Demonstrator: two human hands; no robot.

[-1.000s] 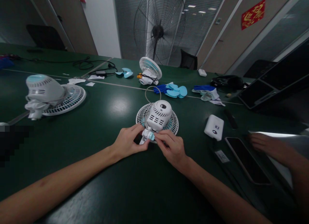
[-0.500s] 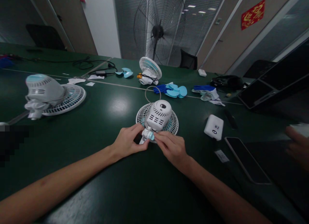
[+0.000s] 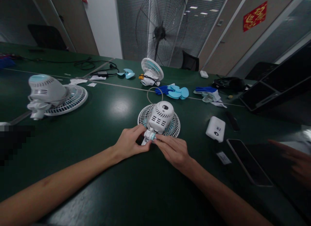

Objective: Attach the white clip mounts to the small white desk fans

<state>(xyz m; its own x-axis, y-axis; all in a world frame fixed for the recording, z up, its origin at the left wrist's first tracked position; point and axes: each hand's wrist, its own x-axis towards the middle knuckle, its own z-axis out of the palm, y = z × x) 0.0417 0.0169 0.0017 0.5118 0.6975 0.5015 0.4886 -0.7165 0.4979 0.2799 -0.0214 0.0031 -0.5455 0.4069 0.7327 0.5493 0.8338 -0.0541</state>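
Note:
A small white fan (image 3: 160, 116) lies grille-down on the table in front of me, its motor housing facing up. My left hand (image 3: 130, 141) is closed around the fan's white clamp base (image 3: 147, 134), thumb below and fingers at its left side. On the right of the clamp is a light-blue knob (image 3: 153, 136). The fingertips of my right hand (image 3: 175, 149) pinch at this knob's right end, covering part of it. The fan's cable (image 3: 148, 97) loops up behind the housing.
Another fan (image 3: 48, 94) lies at the left, and one more (image 3: 152, 72) stands at the back. Blue fan blades (image 3: 178, 92) and gloves (image 3: 210, 93) lie beyond my fan. A white power bank (image 3: 215, 128) and a phone (image 3: 249, 161) sit right, near another person's blurred hand (image 3: 297, 161).
My right fingertips have shifted slightly on the knob, and its end shows differently. The other person's hand at the right has reached farther left into view. My left hand keeps its hold.

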